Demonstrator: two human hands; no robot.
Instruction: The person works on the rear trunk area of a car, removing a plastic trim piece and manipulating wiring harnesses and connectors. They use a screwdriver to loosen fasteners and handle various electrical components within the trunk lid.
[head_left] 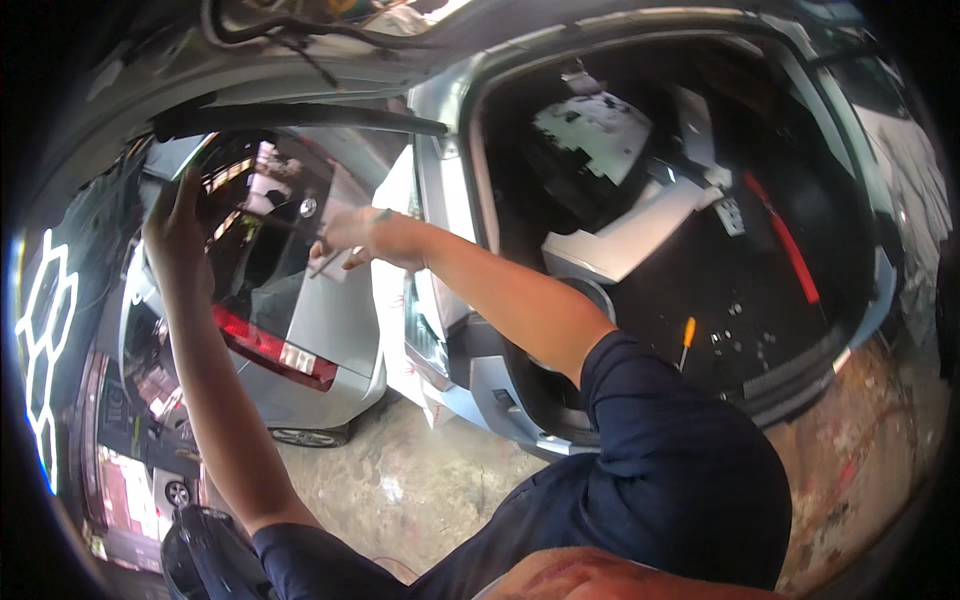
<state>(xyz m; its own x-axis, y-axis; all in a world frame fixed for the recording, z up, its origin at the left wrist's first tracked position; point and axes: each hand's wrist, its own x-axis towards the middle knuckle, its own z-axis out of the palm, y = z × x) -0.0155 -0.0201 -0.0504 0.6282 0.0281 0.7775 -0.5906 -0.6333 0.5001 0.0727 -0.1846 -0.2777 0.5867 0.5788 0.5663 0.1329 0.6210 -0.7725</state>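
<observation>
My left hand [178, 220] is raised at the edge of a glossy dark panel [75, 320] with bright hexagonal reflections; its fingers are curled, and what they grip is hidden. My right hand [370, 240] reaches across to the left, near the open hatch's light-coloured pillar [435, 125]; its fingers are smeared by motion, so whether they hold anything is unclear. A long black strut [300, 118] runs above both hands. Behind them is a silver car [330, 320] with a red taillight [250, 330].
The open cargo area [720, 320] at right holds pale trim pieces [620, 235], a red bar [785, 240], an orange-handled screwdriver [689, 332] and several small parts. The concrete floor [460, 440] shows below, between the vehicles.
</observation>
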